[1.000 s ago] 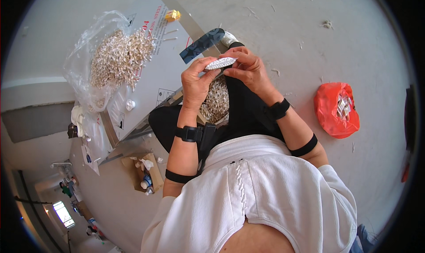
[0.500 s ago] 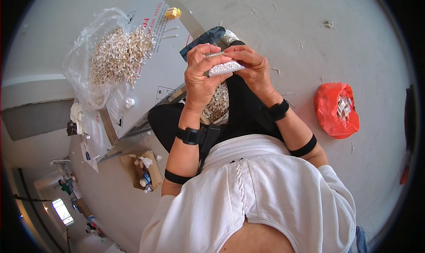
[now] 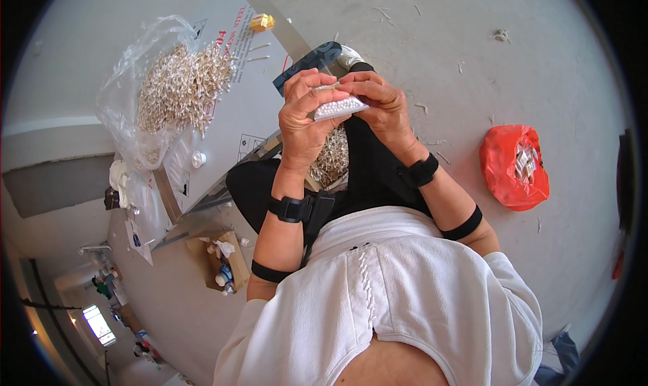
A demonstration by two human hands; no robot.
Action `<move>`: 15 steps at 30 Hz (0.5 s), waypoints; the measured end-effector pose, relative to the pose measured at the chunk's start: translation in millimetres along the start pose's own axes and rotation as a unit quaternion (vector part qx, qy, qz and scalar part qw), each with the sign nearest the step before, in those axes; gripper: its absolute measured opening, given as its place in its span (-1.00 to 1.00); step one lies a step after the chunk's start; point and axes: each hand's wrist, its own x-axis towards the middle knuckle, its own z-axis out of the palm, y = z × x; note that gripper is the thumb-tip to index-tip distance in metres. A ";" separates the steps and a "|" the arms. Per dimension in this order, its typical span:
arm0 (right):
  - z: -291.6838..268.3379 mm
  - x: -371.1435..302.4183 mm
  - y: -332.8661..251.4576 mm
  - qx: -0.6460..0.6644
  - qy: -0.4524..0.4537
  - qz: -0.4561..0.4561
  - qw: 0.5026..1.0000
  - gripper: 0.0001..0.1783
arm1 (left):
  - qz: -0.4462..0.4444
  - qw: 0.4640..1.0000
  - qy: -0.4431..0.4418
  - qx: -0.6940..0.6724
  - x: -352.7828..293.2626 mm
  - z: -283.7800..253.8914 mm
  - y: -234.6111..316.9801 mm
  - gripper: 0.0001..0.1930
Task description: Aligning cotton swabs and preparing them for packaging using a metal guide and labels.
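Observation:
A small clear packet of cotton swabs (image 3: pixel 342 108), its white tips lined up in rows, is held up in front of me between both hands. My left hand (image 3: pixel 302 126) is closed around the packet's left end, thumb beneath and fingers over it. My right hand (image 3: pixel 383 109) pinches its upper edge and right end, fingertips close to the left ones. Below the hands, at my lap, lies a heap of loose cotton swabs (image 3: pixel 331 158), partly hidden by my left hand and wrist.
On the metal-topped table (image 3: pixel 260 109) at left, a clear plastic bag (image 3: pixel 121 119) spills a pile of swabs (image 3: pixel 179 89). A yellow box (image 3: pixel 262 22) sits near its far edge. A red bag (image 3: pixel 496 176) of packets stands on the floor at right, a cardboard box (image 3: pixel 199 254) at left.
Both hands and the packet have shifted very slightly to the left. The grip on the packet looks nearly the same.

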 end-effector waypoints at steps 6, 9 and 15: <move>-9.9 -0.7 -3.2 -0.063 0.018 -0.008 0.998 -0.67 | 0.009 1.000 -0.009 0.005 3.6 8.8 -0.9 -0.58; -35.5 0.0 -4.9 -0.209 0.084 -0.045 0.973 -0.77 | -0.042 0.998 -0.041 0.021 3.3 8.7 -3.4 -0.52; -170.0 -52.3 24.6 -0.282 0.372 0.150 0.872 -0.85 | -0.148 0.987 -0.041 -0.038 -17.2 -17.9 -40.7 -0.73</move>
